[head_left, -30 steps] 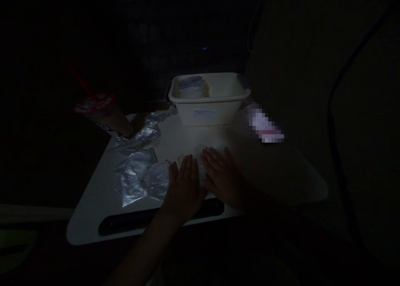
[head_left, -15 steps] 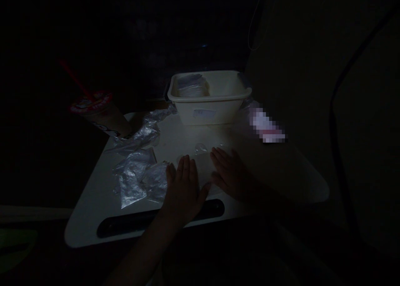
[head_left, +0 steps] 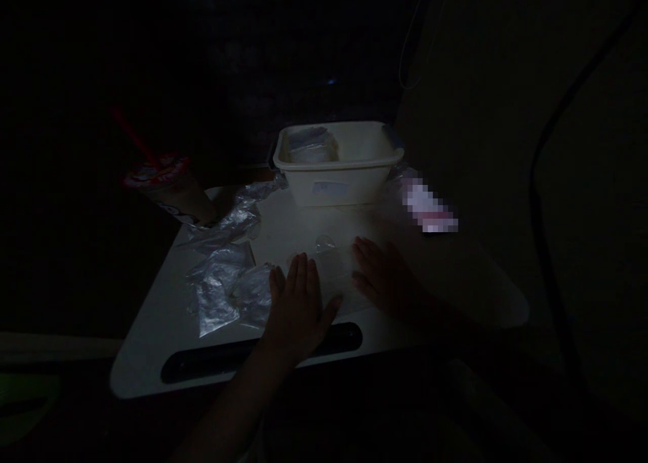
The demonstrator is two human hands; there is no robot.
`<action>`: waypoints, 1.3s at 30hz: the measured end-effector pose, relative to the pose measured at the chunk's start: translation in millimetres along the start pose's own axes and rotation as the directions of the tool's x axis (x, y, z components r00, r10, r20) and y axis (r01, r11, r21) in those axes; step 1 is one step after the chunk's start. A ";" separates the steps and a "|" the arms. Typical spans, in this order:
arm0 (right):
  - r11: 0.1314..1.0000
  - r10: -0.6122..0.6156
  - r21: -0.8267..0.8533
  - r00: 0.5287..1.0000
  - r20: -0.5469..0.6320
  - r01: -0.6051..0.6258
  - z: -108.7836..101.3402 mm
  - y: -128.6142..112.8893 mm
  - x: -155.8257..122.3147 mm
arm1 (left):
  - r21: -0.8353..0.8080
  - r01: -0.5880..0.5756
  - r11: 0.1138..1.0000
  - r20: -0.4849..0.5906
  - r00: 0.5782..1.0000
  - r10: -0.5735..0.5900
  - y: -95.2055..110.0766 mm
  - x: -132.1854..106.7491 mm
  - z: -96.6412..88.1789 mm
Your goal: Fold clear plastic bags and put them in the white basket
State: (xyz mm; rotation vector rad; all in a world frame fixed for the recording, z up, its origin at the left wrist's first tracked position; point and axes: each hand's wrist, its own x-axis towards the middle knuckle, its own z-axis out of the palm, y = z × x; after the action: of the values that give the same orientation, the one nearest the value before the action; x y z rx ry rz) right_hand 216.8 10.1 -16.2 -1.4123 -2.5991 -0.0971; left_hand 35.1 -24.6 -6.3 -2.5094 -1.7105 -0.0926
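In dim light, my left hand [head_left: 296, 308] lies flat on the white table [head_left: 283, 230], fingers stretched out and thumb apart. Under and between my hands is a clear plastic bag [head_left: 334, 267], hard to make out against the tabletop. My right hand [head_left: 385, 274] rests at the bag's right side with its fingers extended; shadow hides part of it. Crinkled clear plastic packets [head_left: 217, 294] lie just left of my left hand, one of them close against its fingers.
A cream plastic bin [head_left: 339, 179] holding a stack of packets [head_left: 311, 144] stands at the back. To the left is a lidded drink cup [head_left: 175, 189] with a red straw, beside more crumpled plastic [head_left: 237, 216]. A blurred pink-and-white item [head_left: 430, 206] lies right. A dark slot [head_left: 212, 362] runs along the front edge.
My right hand has slid a little to the right, away from my left hand, uncovering more of the clear bag. The left hand stays in place. The view has shifted slightly.
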 end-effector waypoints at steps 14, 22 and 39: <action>0.991 0.108 0.101 0.982 -0.158 -0.093 25.6 16.1 -1.6 | -0.181 -0.403 0.897 -0.184 0.910 0.371 20.5 -2.5 -20.2; 0.992 0.076 0.109 0.989 -0.129 -0.062 26.0 20.2 -1.8 | -0.233 -0.330 0.915 -0.072 0.944 0.322 31.7 1.9 -24.8; 0.691 0.435 0.667 0.897 -0.079 -0.277 -4.5 27.8 8.3 | -0.722 -0.090 0.686 -0.074 0.996 0.052 13.3 11.3 -45.0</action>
State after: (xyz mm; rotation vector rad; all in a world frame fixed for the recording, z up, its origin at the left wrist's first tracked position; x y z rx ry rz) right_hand 236.2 31.5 -11.0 -1.4726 -1.8256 0.5974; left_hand 51.9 -24.4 38.9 -3.0415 -1.7937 -1.0185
